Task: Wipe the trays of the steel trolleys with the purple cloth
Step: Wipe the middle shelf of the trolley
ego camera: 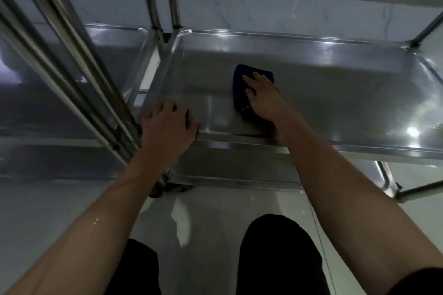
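The right hand (260,96) is lying flat on the purple cloth (242,79), fingers straight and spread, pressing it onto the floor of the steel tray (335,93). The left hand (167,124) is gripping the tray's near left rim, fingers curling over the edge into the tray.

The cloth is sitting left of the tray's middle, well apart from every raised edge. The tray is shining under ceiling light, with bright glare spots at its right side, and bare steel is stretching wide to the right of the cloth and behind it. A lower tray (230,170) is showing beneath the near rim.

A second trolley's tray (115,40) is standing just beside on the left, its upright posts (165,7) nearly touching the first trolley's. Slanting steel bars (72,60) are crossing the left foreground, close by the left hand. The person's dark-trousered knees (278,254) are showing over a pale glossy floor (211,213).
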Demonstrator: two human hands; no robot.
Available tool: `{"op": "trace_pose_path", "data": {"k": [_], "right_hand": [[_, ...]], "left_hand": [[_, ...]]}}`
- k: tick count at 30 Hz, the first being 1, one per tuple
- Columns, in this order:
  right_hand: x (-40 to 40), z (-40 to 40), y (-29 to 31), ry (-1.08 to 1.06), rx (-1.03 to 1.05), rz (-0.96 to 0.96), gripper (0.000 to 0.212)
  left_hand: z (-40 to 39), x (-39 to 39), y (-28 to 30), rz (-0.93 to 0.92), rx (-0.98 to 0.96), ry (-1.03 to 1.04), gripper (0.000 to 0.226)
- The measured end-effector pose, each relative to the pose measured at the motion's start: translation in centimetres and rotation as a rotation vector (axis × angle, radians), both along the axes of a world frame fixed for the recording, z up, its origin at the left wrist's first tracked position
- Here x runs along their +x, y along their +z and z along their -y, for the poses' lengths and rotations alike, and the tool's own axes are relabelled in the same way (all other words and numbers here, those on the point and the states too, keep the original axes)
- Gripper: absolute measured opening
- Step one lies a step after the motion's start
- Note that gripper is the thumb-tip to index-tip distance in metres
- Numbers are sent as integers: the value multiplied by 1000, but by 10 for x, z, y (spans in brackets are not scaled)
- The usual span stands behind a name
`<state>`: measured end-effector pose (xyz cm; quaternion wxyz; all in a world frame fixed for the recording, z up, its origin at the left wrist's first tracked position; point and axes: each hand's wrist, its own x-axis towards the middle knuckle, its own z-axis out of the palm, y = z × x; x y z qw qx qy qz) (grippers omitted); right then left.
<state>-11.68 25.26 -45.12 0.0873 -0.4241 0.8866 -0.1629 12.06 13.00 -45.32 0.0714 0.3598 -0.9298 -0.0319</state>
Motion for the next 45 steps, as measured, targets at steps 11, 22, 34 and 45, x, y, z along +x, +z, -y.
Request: {"op": "trace_pose_path", "data": {"k": [11,22,34,45], "right_hand": [[64,147,-1,238,-29,33,48],[41,117,-4,169,-34,7,49],[-69,-54,-6,-193,3,-19,48],[-14,-155,9,-239,-62,63,45]], "left_hand": [[4,11,-16,-105,4,-12,51],[-2,5,-9,-1,7,4,43],[-116,-75,3,-62,78,-458,41],[-118,-72,-1,29,69,-473,52]]}}
